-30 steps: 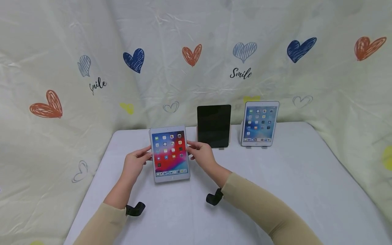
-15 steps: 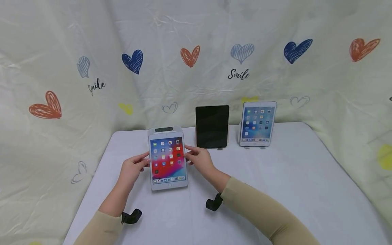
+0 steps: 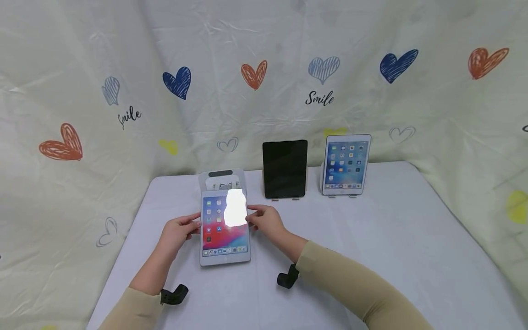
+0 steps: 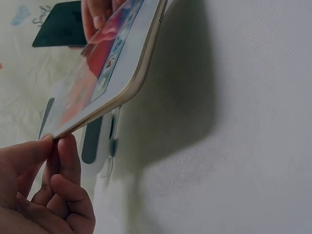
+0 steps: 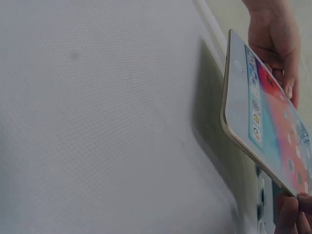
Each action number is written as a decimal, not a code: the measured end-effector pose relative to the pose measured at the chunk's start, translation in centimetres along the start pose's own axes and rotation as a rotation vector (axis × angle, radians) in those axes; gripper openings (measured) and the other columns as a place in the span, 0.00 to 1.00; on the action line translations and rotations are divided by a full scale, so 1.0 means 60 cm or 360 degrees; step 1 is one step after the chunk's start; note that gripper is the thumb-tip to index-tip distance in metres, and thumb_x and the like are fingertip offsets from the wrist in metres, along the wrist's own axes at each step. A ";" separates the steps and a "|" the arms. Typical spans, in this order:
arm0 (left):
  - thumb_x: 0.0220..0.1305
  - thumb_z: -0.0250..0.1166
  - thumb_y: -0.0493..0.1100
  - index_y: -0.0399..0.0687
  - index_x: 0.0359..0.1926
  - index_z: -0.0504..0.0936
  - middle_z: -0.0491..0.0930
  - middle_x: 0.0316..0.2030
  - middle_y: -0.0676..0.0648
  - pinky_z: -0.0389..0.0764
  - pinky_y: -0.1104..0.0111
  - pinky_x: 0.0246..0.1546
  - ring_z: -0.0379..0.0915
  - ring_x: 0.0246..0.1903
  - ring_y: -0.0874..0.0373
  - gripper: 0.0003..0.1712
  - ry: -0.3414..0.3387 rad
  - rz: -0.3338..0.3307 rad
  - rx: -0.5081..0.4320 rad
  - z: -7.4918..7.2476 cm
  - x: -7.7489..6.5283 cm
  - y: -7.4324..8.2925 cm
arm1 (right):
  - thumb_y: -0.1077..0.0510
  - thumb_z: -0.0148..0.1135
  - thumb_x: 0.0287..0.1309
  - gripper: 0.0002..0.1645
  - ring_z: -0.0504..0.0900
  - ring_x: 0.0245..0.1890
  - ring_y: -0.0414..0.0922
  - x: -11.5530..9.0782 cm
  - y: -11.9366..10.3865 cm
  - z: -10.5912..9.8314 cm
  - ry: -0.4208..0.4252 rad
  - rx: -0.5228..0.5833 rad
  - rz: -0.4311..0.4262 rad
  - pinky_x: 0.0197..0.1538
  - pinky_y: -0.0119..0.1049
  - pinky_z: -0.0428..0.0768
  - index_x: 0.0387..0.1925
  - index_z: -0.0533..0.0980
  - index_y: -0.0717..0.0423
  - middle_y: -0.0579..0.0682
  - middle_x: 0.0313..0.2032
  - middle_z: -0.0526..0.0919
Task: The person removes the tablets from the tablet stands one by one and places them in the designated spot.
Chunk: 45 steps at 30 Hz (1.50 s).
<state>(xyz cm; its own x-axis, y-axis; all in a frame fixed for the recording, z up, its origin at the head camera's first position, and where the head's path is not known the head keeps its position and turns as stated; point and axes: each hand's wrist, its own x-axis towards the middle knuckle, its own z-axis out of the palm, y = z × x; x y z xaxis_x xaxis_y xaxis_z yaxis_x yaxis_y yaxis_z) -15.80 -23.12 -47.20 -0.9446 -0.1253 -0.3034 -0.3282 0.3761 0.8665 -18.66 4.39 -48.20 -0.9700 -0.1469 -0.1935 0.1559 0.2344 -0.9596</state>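
A white tablet (image 3: 214, 240) with a lit home screen and a bright glare patch is held by its two side edges. My left hand (image 3: 175, 233) pinches the left edge between thumb and fingers, while my right hand (image 3: 266, 222) pinches the right edge. In the left wrist view, the tablet's lower corner (image 4: 129, 87) hangs clear of the cloth, its shadow beneath. Just behind it stands a pale tablet stand (image 3: 204, 178) with a dark pad along its top; the tablet hides the lower part. In the right wrist view, right fingertips (image 5: 287, 212) grip the edge.
A dark-screened tablet (image 3: 285, 169) leans on a stand to the right of the held one. Farther right, another white tablet (image 3: 345, 165) with a lit blue screen rests on its stand. All are on a white-covered table (image 3: 371, 238), before a heart-printed curtain (image 3: 284, 110).
Both hands have drawn the tablet down and toward me, off the stand, whose top and dark pad now show behind it. Glare has appeared on the screen.
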 end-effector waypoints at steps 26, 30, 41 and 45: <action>0.66 0.66 0.41 0.36 0.57 0.81 0.87 0.32 0.46 0.73 0.67 0.28 0.81 0.25 0.58 0.21 -0.0128 -0.0150 0.0275 -0.002 0.012 -0.035 | 0.61 0.69 0.59 0.16 0.81 0.21 0.45 -0.012 0.014 0.040 -0.0137 -0.0333 0.0194 0.30 0.34 0.81 0.47 0.74 0.58 0.51 0.25 0.82; 0.66 0.66 0.39 0.35 0.56 0.82 0.86 0.29 0.47 0.72 0.68 0.26 0.81 0.24 0.58 0.20 -0.0149 -0.0139 0.0320 -0.001 0.013 -0.034 | 0.61 0.68 0.60 0.16 0.81 0.20 0.45 -0.012 0.013 0.042 -0.0153 -0.0359 0.0209 0.29 0.34 0.80 0.46 0.74 0.59 0.51 0.24 0.82; 0.66 0.66 0.40 0.36 0.55 0.83 0.84 0.39 0.44 0.79 0.69 0.32 0.78 0.28 0.57 0.19 -0.0169 -0.0103 0.0389 0.003 0.015 -0.040 | 0.60 0.69 0.59 0.17 0.82 0.20 0.45 -0.012 0.007 0.043 -0.0139 -0.0390 0.0242 0.29 0.34 0.81 0.47 0.75 0.60 0.52 0.24 0.82; 0.66 0.66 0.41 0.38 0.55 0.83 0.83 0.40 0.45 0.77 0.68 0.33 0.76 0.30 0.55 0.19 -0.0166 -0.0091 0.0444 0.004 0.015 -0.042 | 0.59 0.70 0.59 0.18 0.82 0.20 0.45 -0.012 0.005 0.044 -0.0121 -0.0415 0.0245 0.29 0.34 0.81 0.49 0.76 0.61 0.51 0.23 0.82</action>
<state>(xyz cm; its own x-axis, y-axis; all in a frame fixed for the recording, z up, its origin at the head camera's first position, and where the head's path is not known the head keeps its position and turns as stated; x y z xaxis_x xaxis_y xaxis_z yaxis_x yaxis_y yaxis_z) -15.83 -23.98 -49.75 -0.9143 -0.0637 -0.4000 -0.3527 0.6107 0.7090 -17.41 2.06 -48.90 -0.9206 -0.1598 -0.3564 0.2369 0.4969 -0.8348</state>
